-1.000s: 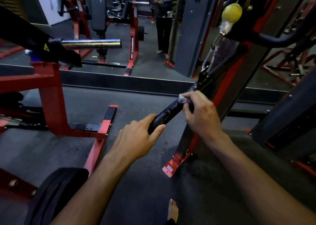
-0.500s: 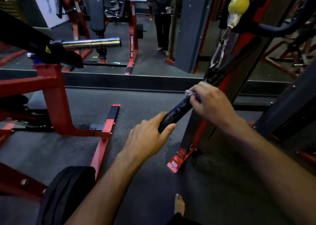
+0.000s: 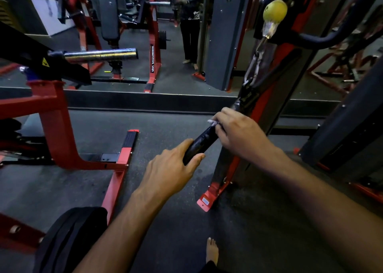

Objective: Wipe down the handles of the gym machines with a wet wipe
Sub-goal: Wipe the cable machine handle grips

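A black cable handle [image 3: 200,143] slants up to the right from the middle of the view and hangs by a metal chain [image 3: 253,65] under a yellow-green ball stopper [image 3: 274,9]. My left hand [image 3: 172,169] grips the handle's lower end. My right hand [image 3: 238,133] is wrapped round its upper part and presses a crumpled white wet wipe [image 3: 213,122] against it. Only a small edge of the wipe shows past my fingers.
A red machine frame [image 3: 56,127] with a chrome bar [image 3: 101,55] stands at the left. The red and black cable column [image 3: 267,106] rises just behind the handle. A mirror at the back reflects a standing person [image 3: 190,24]. My bare foot [image 3: 211,250] rests on the dark rubber floor.
My right hand has slid the wipe up along the handle toward the chain. My left hand keeps its grip on the lower end, and the whole handle sits a little higher and further right in view.
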### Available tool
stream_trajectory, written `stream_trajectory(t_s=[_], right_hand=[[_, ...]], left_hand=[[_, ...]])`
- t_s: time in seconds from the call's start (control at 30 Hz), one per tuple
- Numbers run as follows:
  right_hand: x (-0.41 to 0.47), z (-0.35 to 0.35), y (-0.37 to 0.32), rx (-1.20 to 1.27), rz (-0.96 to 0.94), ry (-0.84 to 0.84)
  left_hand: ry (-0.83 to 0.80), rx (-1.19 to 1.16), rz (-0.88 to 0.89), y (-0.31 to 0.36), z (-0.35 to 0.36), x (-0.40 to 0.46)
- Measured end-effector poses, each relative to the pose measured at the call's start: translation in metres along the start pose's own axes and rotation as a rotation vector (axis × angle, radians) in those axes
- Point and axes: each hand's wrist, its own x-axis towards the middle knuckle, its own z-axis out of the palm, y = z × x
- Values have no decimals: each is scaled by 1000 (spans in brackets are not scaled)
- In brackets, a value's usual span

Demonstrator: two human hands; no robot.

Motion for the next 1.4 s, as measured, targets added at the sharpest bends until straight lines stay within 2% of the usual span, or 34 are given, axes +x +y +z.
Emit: stream_trajectory(t_s=[0.13,0.27,0.43,0.57,0.7,0.87,1.0,1.07,1.17,1.23,1.3,1.4], right_hand=[[13,-11,17,13,124,62],[6,2,-9,9,-1,-13],[21,-13,7,16,156,6],[14,-3,-19,19,69,-82],[28,-19,2,-2,249,-84],[10,-3,-35,21,66,-100],[20,-13,-8,55,205,-49],[17,-7,-20,52,166,-27],[8,1,-35,79,55,-93],[15,-5,-21,96,124,-76],[17,-6,-12,98,183,13],[8,8,-39,80,100,1]], left_hand=[[15,46,9,1,-3,1],[20,63,-5,2,-7,0],[21,72,-3,3,-8,-1],[22,71,-6,1,-6,1],[32,87,2,2,-7,0],[19,78,-8,-1,-6,3],[19,74,10,-3,-6,4],[22,70,9,-6,-5,7],[32,71,-4,-8,-3,6],[34,72,0,-7,-4,3],[45,80,11,-7,-5,4],[28,64,2,-9,-6,7]])
